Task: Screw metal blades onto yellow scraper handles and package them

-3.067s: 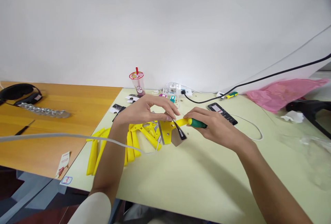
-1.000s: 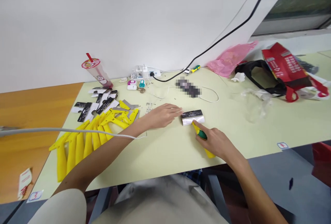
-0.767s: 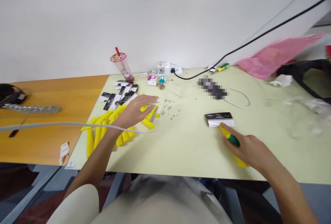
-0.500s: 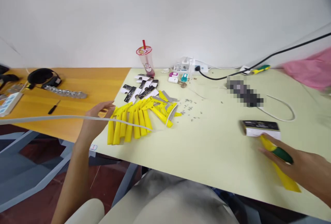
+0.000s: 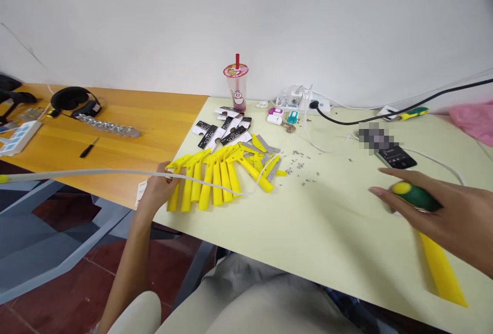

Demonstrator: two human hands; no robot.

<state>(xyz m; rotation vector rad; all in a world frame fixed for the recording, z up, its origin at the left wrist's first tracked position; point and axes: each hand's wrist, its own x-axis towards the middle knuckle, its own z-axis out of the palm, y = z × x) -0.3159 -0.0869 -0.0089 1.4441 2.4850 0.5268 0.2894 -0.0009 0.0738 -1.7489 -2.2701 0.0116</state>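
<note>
My left hand (image 5: pixel 157 190) is at the left end of a row of yellow scraper handles (image 5: pixel 207 185), its fingers closed on the head of the outermost scraper (image 5: pixel 174 198). Over the right part of the table, my right hand (image 5: pixel 435 213) holds a green and yellow screwdriver (image 5: pixel 418 198) against the palm, thumb and forefinger stretched out. Beneath that hand lies another yellow scraper (image 5: pixel 442 267), its head hidden by the hand. More yellow pieces and grey blades (image 5: pixel 271 156) are heaped at the row's right end. Small screws (image 5: pixel 298 162) are scattered beside them.
Black and white cards (image 5: pixel 225 131) lie behind the scrapers, near a lidded cup (image 5: pixel 236 90). A power strip (image 5: pixel 304 101), a phone (image 5: pixel 398 156) and another screwdriver (image 5: pixel 414 113) are further back. A white cable (image 5: pixel 115 172) crosses in front of my left arm.
My left hand has come onto the leftmost scraper. My right hand has lifted off the scraper and its card and opened its thumb and forefinger, keeping the screwdriver. The view has shifted left.
</note>
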